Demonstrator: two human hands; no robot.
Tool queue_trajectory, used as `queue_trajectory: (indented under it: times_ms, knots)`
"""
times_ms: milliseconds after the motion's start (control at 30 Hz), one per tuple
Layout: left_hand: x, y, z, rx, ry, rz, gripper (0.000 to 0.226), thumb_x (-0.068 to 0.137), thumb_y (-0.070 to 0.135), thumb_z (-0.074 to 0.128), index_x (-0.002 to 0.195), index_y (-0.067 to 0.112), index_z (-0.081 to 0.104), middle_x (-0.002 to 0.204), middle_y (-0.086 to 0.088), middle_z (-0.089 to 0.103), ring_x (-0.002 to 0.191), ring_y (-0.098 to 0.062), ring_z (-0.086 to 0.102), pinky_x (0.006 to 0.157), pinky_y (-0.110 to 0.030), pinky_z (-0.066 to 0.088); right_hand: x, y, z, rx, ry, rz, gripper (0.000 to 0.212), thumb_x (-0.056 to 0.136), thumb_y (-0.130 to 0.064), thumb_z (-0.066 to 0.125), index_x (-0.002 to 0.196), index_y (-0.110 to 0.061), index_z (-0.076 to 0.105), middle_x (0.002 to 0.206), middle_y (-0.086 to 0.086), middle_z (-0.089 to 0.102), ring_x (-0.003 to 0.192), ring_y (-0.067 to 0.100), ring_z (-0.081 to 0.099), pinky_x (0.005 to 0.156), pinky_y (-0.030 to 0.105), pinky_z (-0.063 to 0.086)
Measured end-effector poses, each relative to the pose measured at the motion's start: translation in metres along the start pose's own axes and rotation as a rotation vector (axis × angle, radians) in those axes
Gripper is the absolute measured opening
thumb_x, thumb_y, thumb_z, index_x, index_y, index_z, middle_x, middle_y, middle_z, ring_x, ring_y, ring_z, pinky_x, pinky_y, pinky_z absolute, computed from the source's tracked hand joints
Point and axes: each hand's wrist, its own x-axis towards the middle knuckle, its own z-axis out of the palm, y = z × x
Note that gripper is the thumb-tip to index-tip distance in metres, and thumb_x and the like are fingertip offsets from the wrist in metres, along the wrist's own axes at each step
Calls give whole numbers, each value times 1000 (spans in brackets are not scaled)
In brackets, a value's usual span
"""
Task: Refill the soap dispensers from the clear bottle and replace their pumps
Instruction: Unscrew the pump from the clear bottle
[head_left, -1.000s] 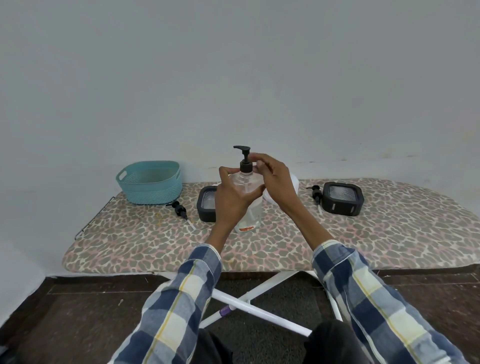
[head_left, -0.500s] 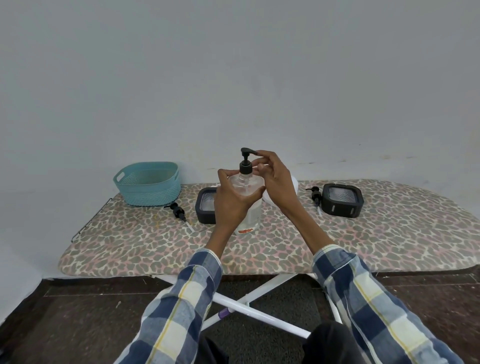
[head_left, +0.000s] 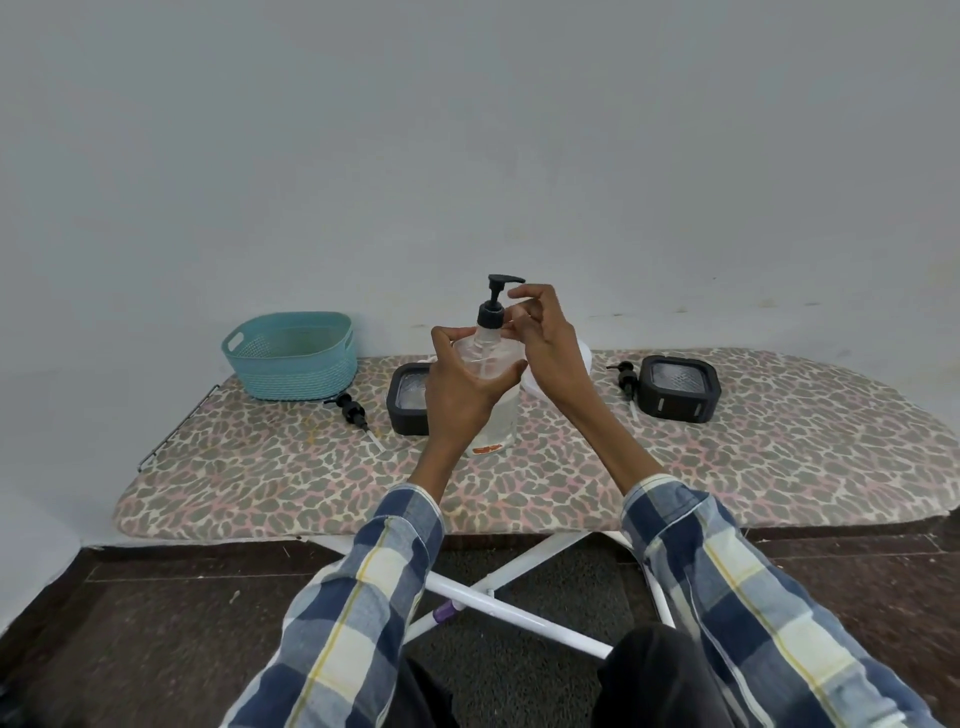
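So, widest first: an ironing board (head_left: 779, 467) with a leopard-print cover stretches across the view against a pale wall, white legs crossing beneath it over a dark floor. At its far left end sits a teal woven basket (head_left: 293, 358), upright, with a handle slot in the near side. Both forearms come in from below in blue, white and yellow checked sleeves (head_left: 727, 597). Centre stage, the clear bottle (head_left: 493, 405) stands upright on the board with a small orange mark near its base. The left hand (head_left: 462, 389) wraps around the bottle's shoulder, thumb on the near right side, fingers curling round the left. A black pump (head_left: 492, 306) sits on the bottle's neck, nozzle pointing right. The right hand (head_left: 548, 343) is up beside that collar, fingers bent and loosely spread; whether they touch the collar or sit just off it, I cannot tell. Behind the right wrist a white rounded object (head_left: 584, 358) peeks out, mostly hidden. Left of the bottle, partly behind the left hand, is a dark square dispenser (head_left: 408, 400) with its top open. Well to the right sits a second dark square dispenser (head_left: 679, 387). A loose black pump (head_left: 353, 410) lies between basket and left dispenser, tube pointing toward the near edge. Another loose pump (head_left: 627, 382) lies just beside the right dispenser
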Motion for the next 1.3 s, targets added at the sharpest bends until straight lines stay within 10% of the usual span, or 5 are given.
queue_trajectory:
  times_ms: [100,200,833,1067,1300]
  knots:
    - [-1,1,-2,-10,-6,-7,80,73,61,93,124,35,36,112,24,60,94,3,66,71,-12,50,-5,-7,8,-63,-31,12,34,99,-49,70,123,-26,66,112,-13,77,104,4,74,93,25,59]
    - [-1,-1,-2,-19,-6,-10,80,74,58,94,122,35,35,113,17,63,97,-9,69,71,-18,52,-5,-10,12,-122,-17,-20,36,93,-38,82,121,-20,70,114,-10,78,102,6,75,97,29,62]
    - [0,-2,-1,-21,-31,-17,83,74,54,96,127,28,37,132,-1,69,113,-21,72,90,-31,59,11,-68,-21,-95,231,-181,18,95,-22,81,108,-28,69,114,-1,73,88,-2,68,72,11,52]
    - [0,-5,-2,-25,-46,-20,83,72,55,97,124,35,35,126,3,68,110,-18,71,81,-15,53,18,-85,-47,56,430,-119,28,103,-24,72,126,-9,68,115,1,75,90,11,67,85,50,63]
    - [0,-5,-3,-43,-51,-19,82,73,51,98,125,33,38,127,1,68,110,-19,72,90,-36,62,32,-93,-93,94,601,-218,31,110,-27,59,131,-5,65,119,12,71,89,18,68,73,29,60]
